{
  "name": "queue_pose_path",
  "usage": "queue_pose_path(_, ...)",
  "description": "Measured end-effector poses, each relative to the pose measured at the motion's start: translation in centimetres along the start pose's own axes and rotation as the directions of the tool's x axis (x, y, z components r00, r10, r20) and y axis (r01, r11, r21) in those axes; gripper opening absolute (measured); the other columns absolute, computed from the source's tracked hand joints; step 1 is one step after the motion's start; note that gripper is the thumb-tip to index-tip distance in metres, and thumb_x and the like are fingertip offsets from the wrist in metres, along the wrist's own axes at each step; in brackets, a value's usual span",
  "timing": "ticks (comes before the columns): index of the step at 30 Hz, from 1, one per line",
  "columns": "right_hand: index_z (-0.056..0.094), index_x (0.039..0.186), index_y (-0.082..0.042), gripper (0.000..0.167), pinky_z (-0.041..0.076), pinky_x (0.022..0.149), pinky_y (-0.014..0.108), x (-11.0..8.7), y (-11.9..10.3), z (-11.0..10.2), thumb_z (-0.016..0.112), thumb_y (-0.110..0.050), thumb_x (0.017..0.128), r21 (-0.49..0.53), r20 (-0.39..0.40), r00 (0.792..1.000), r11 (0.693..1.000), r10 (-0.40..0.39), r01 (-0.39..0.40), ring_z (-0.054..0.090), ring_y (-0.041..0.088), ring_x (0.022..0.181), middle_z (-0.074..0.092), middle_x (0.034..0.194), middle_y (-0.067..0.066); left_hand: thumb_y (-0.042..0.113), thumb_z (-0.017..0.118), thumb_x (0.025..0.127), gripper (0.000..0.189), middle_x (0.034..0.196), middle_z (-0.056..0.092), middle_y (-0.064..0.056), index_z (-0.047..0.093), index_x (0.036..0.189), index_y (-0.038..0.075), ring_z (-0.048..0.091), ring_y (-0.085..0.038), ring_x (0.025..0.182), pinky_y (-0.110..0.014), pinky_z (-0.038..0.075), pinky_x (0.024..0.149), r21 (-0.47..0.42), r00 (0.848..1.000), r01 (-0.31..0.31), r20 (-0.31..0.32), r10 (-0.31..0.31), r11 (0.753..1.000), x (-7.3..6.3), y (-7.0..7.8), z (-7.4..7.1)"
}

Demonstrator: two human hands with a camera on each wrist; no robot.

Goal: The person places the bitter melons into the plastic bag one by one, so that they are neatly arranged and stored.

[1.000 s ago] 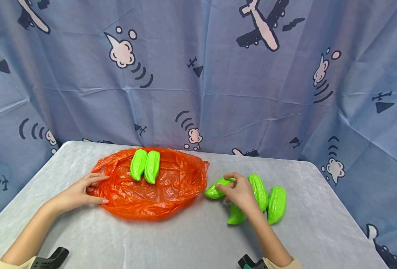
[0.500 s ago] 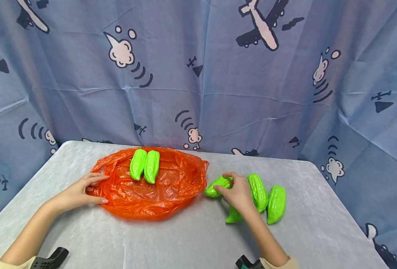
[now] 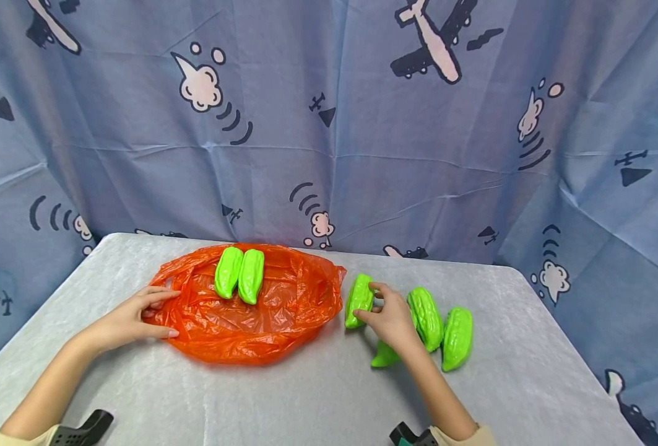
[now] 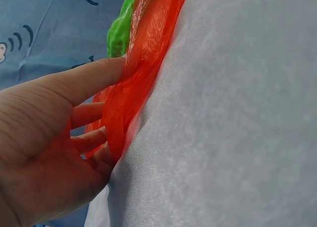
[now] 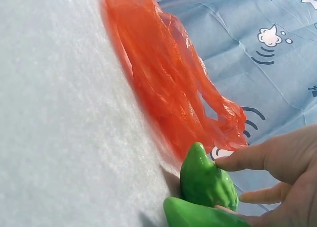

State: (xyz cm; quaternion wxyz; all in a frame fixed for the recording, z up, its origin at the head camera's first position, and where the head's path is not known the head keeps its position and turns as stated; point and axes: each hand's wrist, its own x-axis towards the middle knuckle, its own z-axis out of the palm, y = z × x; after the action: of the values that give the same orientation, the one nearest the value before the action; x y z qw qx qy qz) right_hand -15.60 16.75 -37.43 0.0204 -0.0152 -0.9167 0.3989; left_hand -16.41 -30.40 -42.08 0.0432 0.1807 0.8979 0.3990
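Observation:
My right hand [image 3: 392, 319] pinches a bumpy green bitter melon [image 3: 358, 301] between thumb and fingers, just right of an orange-red plastic bag [image 3: 275, 341]. In the right wrist view this bitter melon [image 5: 204, 180] stands near the bag, its pointed tip free. Spread along the bag's left rim, my left hand [image 3: 139, 316] touches the plastic, thumb in front and fingers farther back. Two bitter melons [image 3: 228, 272] lie side by side on the bag's far part. In the left wrist view, plastic partly covers the left fingertips.
Three more bitter melons lie right of my right hand: one partly under the wrist [image 3: 383, 356], one beside it [image 3: 426, 319], and an outer bitter melon [image 3: 458, 339]. All rest on a pale cloth-covered table [image 3: 262, 402]. A blue patterned curtain [image 3: 284, 124] hangs behind.
The bitter melon in my right hand has turned from a slanted lie to nearly pointing toward me. The right hand has shifted slightly left. My left hand and the bag have stayed put.

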Motion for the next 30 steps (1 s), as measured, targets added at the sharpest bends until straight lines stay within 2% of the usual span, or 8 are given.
queue_pose_path(3,0.054,0.142,0.013,0.069,0.059,0.086,0.048,0.0,-0.1,0.1,0.086,-0.01,0.085,-0.02,-0.003,1.0,1.0,-0.007,0.007,0.071,0.04,0.1,0.062,0.131,0.038,0.013,0.089,0.083,0.073,0.147,0.046,-0.033,0.056,0.145,-0.008,0.049,-0.007,0.111,-0.021,0.046,0.089,0.0,1.0,0.005,0.0,-0.005,1.0,0.0,0.1,0.0)
queue_pose_path(5,0.053,0.142,0.014,0.071,0.057,0.092,0.052,0.0,-0.1,0.2,0.086,-0.014,0.086,-0.051,-0.009,1.0,0.999,-0.018,0.018,0.07,0.044,0.107,0.062,0.131,0.038,0.013,0.089,0.083,0.073,0.147,0.046,-0.033,0.056,0.145,-0.008,0.049,-0.006,0.11,-0.021,0.046,0.089,-0.001,1.0,0.005,0.0,-0.005,1.0,0.0,0.2,-0.1)
queue_pose_path(11,0.049,0.146,0.016,0.075,0.046,0.109,0.06,0.1,-0.3,0.7,0.083,-0.02,0.09,-0.149,-0.007,0.999,0.988,-0.037,0.035,0.057,0.053,0.13,0.059,0.137,0.039,0.012,0.089,0.082,0.073,0.146,0.046,-0.034,0.056,0.144,-0.01,0.051,-0.014,0.111,-0.021,0.046,0.088,0.006,1.0,-0.002,0.001,0.002,1.0,0.0,0.0,0.0)
queue_pose_path(15,0.045,0.147,0.017,0.077,0.043,0.112,0.061,0.0,-0.6,0.8,0.081,-0.02,0.091,-0.157,0.005,1.0,0.987,-0.028,0.028,0.052,0.055,0.133,0.055,0.141,0.041,0.013,0.089,0.083,0.073,0.147,0.046,-0.033,0.057,0.144,-0.008,0.049,-0.006,0.111,-0.02,0.046,0.089,0.005,1.0,0.0,-0.002,0.0,1.0,0.0,-0.1,0.0)
queue_pose_path(19,0.039,0.151,0.019,0.08,0.038,0.116,0.063,0.0,-0.8,0.7,0.08,-0.017,0.092,-0.112,0.032,0.999,0.994,-0.017,0.02,0.046,0.057,0.139,0.048,0.147,0.043,0.014,0.089,0.083,0.073,0.147,0.046,-0.033,0.057,0.144,-0.008,0.047,-0.003,0.11,-0.02,0.045,0.089,0.003,1.0,0.002,-0.002,-0.002,1.0,0.0,0.0,0.0)
queue_pose_path(24,0.029,0.157,0.016,0.085,0.032,0.119,0.065,0.0,-1.0,0.8,0.076,-0.017,0.094,0.0,0.061,0.997,0.999,0.048,-0.048,0.037,0.057,0.146,0.037,0.155,0.043,0.012,0.089,0.082,0.073,0.147,0.046,-0.033,0.057,0.144,-0.009,0.051,-0.017,0.112,-0.021,0.045,0.089,0.01,1.0,0.01,-0.003,-0.01,1.0,0.0,0.1,0.0)
queue_pose_path(30,0.024,0.161,0.011,0.084,0.024,0.122,0.066,0.1,-1.0,1.4,0.072,-0.008,0.095,0.204,0.056,0.989,0.968,0.14,-0.148,0.028,0.056,0.15,0.028,0.161,0.041,0.009,0.089,0.082,0.073,0.146,0.045,-0.035,0.055,0.144,-0.011,0.052,-0.028,0.116,-0.022,0.046,0.088,0.021,1.0,-0.003,-0.006,0.003,1.0,0.0,0.2,0.1)
